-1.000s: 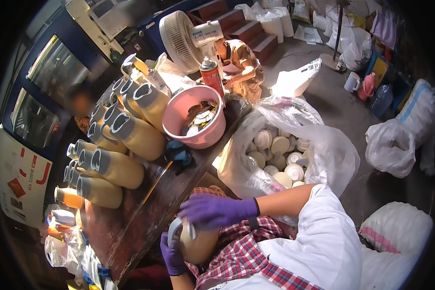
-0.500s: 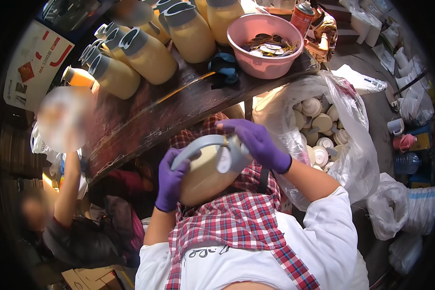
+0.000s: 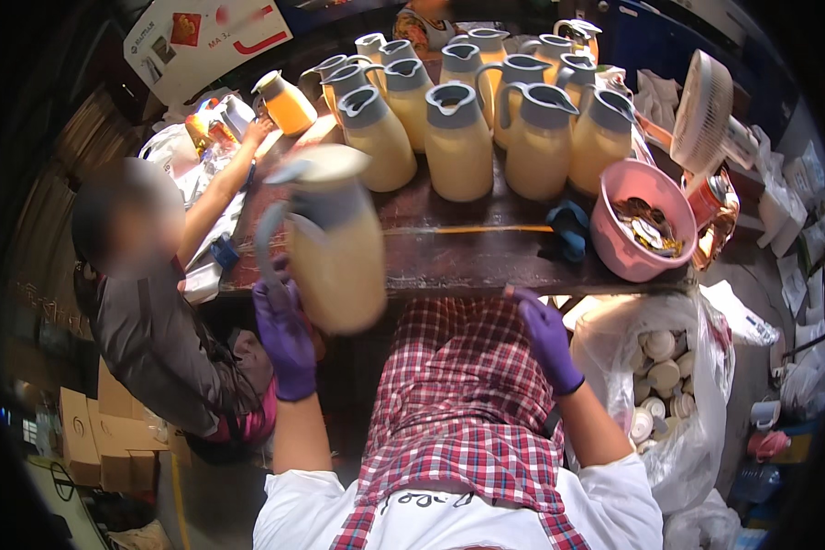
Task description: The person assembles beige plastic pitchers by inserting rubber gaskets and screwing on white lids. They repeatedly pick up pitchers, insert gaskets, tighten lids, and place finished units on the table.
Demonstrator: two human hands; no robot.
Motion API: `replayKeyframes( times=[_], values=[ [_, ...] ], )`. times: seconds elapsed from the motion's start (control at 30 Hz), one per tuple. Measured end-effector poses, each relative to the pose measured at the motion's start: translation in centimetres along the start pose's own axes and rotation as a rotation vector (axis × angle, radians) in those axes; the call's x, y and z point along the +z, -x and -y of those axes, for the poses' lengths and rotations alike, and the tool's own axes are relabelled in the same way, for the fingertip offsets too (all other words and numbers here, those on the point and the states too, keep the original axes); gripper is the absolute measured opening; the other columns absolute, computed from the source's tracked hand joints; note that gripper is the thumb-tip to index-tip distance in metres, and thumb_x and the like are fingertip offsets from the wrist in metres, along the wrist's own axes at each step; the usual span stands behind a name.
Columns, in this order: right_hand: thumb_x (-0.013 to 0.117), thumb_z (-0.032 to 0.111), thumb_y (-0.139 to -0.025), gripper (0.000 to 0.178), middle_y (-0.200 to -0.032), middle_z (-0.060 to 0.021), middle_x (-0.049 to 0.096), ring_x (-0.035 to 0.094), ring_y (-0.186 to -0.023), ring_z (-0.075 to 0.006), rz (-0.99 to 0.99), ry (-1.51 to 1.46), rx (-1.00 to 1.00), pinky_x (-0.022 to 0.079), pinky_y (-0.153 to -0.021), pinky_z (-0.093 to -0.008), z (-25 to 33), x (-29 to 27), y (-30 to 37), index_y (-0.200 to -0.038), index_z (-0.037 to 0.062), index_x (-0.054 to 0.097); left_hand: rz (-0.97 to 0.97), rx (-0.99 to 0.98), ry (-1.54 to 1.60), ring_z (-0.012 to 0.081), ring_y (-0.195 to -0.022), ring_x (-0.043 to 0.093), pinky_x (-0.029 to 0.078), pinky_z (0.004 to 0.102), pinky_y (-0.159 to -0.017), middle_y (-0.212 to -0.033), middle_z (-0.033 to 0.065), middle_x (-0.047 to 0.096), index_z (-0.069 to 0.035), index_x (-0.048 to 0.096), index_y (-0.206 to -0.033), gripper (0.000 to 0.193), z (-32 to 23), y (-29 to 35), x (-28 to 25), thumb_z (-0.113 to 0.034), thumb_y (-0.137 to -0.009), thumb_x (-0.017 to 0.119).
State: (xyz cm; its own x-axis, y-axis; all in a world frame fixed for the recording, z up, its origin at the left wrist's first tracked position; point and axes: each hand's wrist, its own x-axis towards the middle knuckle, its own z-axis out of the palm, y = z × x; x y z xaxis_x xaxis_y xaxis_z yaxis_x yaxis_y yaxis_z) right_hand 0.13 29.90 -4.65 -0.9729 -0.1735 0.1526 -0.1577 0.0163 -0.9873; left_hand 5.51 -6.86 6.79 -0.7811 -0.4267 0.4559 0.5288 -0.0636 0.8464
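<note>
My left hand (image 3: 286, 339), in a purple glove, holds a cream thermos jug (image 3: 341, 270) by its grey handle side. The jug hangs nearly upright over the front left edge of the table, slightly blurred, with a cream lid (image 3: 325, 165) on its grey collar. A small pale tag dangles beside the handle. My right hand (image 3: 548, 339), also purple-gloved, is empty in front of the table edge, its fingers loosely bent and apart. A bare fingertip pokes out of that glove. On the table (image 3: 422, 261) stand several lidless thermos jugs (image 3: 458, 151) with grey collars.
A pink basin (image 3: 637, 225) of small tags sits at the table's right, near a dark blue strap (image 3: 570, 229). Below it, a clear plastic bag (image 3: 706, 367) holds cream lids. A co-worker (image 3: 156, 312) at left reaches toward an orange-yellow jug (image 3: 287, 105). A fan (image 3: 703, 110) stands behind.
The jug went from my lap, between both hands, up and left toward the table in my left hand. My right hand let go of it. The view has tilted up, and the co-worker's arm moved onto the table.
</note>
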Motion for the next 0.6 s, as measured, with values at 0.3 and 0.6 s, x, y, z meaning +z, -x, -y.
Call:
replayKeyframes(
  times=[0.3, 0.6],
  values=[
    [0.056, 0.014, -0.097, 0.027, -0.118, -0.0152, 0.070, 0.064, -0.111, -0.0334, 0.150, 0.276, 0.060, 0.049, -0.099, -0.0396, -6.4, 2.4, 4.9, -0.119, 0.0032, 0.069, -0.346, 0.072, -0.335, 0.0135, -0.104, 0.050, 0.044, 0.0309, -0.094, -0.114, 0.0017, 0.052, -0.009, 0.047, -0.134, 0.046, 16.3, -11.8, -14.0, -0.024, -0.098, 0.071],
    [0.059, 0.016, -0.093, 0.029, -0.111, -0.0121, 0.070, 0.064, -0.103, -0.0311, 0.141, 0.383, -0.081, 0.049, -0.093, -0.0418, -6.2, 1.8, 4.2, -0.118, 0.0086, 0.070, -0.083, 0.533, -1.013, 0.0356, -0.140, 0.037, 0.031, 0.0477, -0.115, -0.151, 0.0220, 0.037, -0.007, 0.051, -0.143, 0.058, 13.2, -13.3, 1.0, -0.013, -0.090, 0.075]
  ],
)
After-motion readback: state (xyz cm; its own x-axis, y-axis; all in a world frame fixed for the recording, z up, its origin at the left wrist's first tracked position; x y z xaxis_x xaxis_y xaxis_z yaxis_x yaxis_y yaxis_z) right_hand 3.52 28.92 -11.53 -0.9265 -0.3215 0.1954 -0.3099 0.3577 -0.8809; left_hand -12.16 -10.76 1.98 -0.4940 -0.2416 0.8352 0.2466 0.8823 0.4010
